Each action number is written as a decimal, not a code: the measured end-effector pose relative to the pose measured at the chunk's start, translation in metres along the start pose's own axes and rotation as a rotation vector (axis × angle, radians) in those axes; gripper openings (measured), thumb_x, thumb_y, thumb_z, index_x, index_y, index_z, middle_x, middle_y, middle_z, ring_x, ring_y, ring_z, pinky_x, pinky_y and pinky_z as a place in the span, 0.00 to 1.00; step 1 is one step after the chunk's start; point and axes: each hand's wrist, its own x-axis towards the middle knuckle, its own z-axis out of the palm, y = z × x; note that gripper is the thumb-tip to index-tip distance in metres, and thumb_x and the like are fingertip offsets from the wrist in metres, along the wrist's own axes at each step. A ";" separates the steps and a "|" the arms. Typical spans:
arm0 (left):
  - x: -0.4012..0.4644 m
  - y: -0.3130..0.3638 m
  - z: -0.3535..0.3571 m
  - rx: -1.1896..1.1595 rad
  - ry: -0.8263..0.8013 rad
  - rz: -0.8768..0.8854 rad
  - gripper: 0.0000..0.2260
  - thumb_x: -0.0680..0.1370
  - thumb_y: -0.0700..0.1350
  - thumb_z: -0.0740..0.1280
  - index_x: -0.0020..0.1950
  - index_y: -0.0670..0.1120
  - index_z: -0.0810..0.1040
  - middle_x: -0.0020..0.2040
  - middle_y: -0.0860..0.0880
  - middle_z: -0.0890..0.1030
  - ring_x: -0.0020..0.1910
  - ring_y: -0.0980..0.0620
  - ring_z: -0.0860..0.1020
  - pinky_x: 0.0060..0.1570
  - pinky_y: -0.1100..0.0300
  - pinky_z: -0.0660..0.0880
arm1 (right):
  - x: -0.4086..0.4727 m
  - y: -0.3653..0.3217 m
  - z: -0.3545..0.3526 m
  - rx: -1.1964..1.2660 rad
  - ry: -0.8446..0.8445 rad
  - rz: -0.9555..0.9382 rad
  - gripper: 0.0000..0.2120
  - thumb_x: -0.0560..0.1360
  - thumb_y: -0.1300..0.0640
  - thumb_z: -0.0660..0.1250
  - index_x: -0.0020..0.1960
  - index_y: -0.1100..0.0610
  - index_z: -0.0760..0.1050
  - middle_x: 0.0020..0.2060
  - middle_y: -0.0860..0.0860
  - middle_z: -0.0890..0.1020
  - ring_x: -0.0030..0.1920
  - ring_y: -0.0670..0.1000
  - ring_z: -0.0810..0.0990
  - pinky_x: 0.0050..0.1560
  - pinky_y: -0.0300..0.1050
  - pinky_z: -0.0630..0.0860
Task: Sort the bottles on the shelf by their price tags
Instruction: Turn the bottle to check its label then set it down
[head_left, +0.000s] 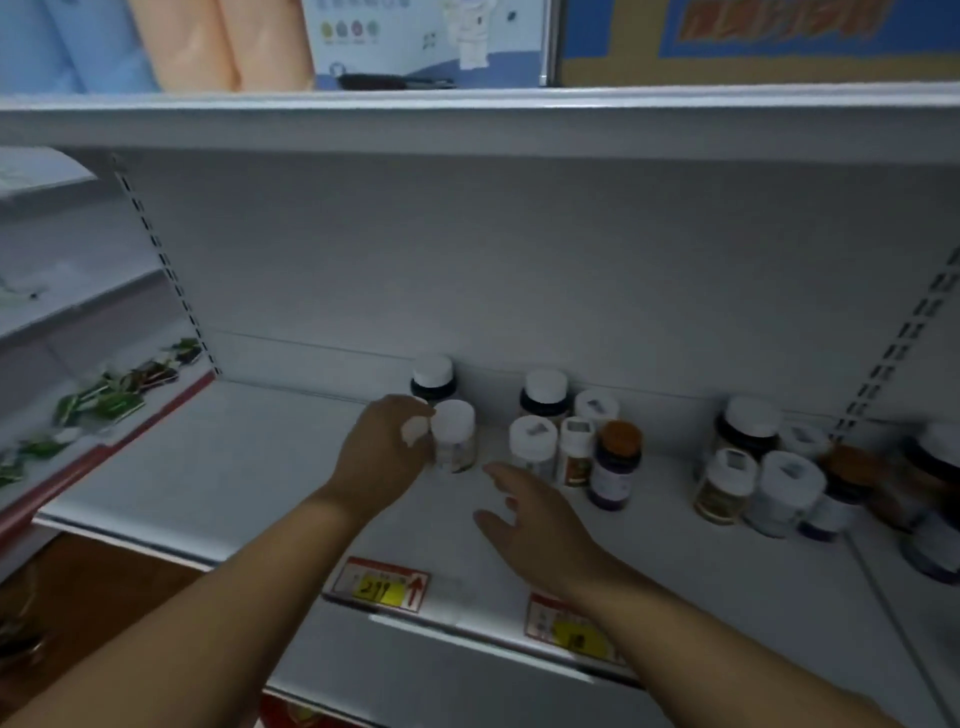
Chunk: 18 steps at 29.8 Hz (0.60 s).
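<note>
Two hands are over the shelf (218, 467). Our left hand (384, 452) is wrapped around a white-capped bottle (454, 436) standing just in front of a dark bottle (434, 376). Our right hand (540, 514) hovers empty, fingers spread, near the middle cluster (571, 436). Below on the shelf edge sit a left price tag (379, 584) and a right price tag (571, 626), partly hidden by our arm. Farther right, a bigger jumble of bottles (769, 462) looks unsorted, so we judge most of the work remains.
</note>
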 end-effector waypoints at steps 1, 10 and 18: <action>0.011 -0.004 -0.005 0.057 -0.047 0.051 0.08 0.70 0.41 0.66 0.42 0.37 0.80 0.45 0.40 0.82 0.45 0.42 0.79 0.44 0.53 0.75 | 0.007 -0.003 0.006 0.005 0.001 0.017 0.27 0.76 0.46 0.62 0.72 0.49 0.60 0.70 0.50 0.67 0.67 0.50 0.69 0.65 0.41 0.66; 0.072 -0.001 0.016 0.868 -0.445 0.382 0.25 0.71 0.60 0.65 0.65 0.51 0.70 0.63 0.49 0.76 0.62 0.45 0.67 0.58 0.50 0.62 | 0.004 0.012 0.019 0.035 0.063 0.135 0.23 0.76 0.50 0.64 0.69 0.52 0.67 0.67 0.49 0.72 0.64 0.45 0.71 0.65 0.38 0.67; 0.071 0.001 0.021 0.869 -0.422 0.375 0.23 0.71 0.59 0.65 0.63 0.50 0.73 0.58 0.48 0.77 0.61 0.47 0.68 0.54 0.53 0.61 | -0.011 0.019 0.007 0.071 0.075 0.162 0.16 0.75 0.51 0.64 0.62 0.51 0.73 0.59 0.47 0.78 0.56 0.42 0.76 0.55 0.30 0.68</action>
